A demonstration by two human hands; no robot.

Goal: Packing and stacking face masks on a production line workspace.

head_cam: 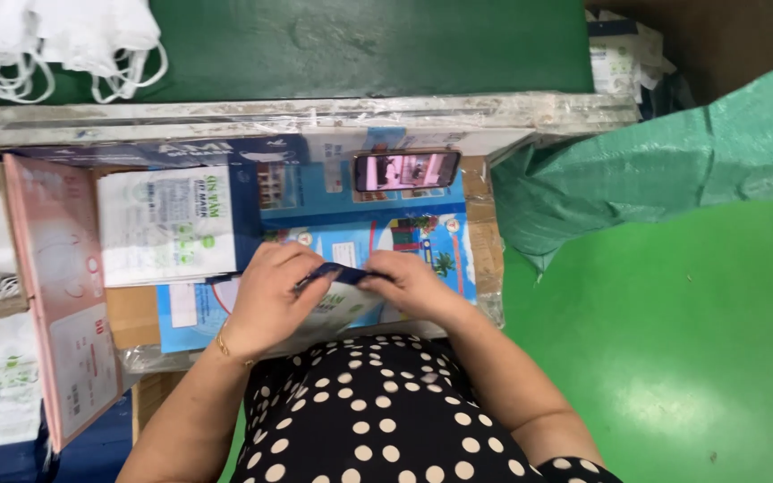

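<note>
- The left hand (266,300) and the right hand (413,282) meet over the middle of the worktop (485,233), just in front of the person's black dress with cream dots (378,411)
- Both hands are closed in a pinch on a small dark blue flat packet (337,273), which spans the gap between them; the left fingers curl over its left end, the right fingers grip its right end
- The packet is held just above a pale printed mask pouch (342,309) that lies under the hands at the near edge of the worktop
- A thin gold bracelet (225,344) sits on the left wrist
- Blue printed cardboard sheets (315,215) cover the worktop under the hands
- A smartphone (406,170) lies flat on the far part of the sheets, its screen lit, well apart from the hands
- A stack of white mask pouches with green print (167,224) rests left of the hands, near but not touching them
- A pink carton (55,286) stands on edge further left
- White face masks with ear loops (55,45) are heaped on the green belt (360,45) beyond the worktop
- A green woven sack (655,161) lies to the right, over a shiny green floor (673,358)
</note>
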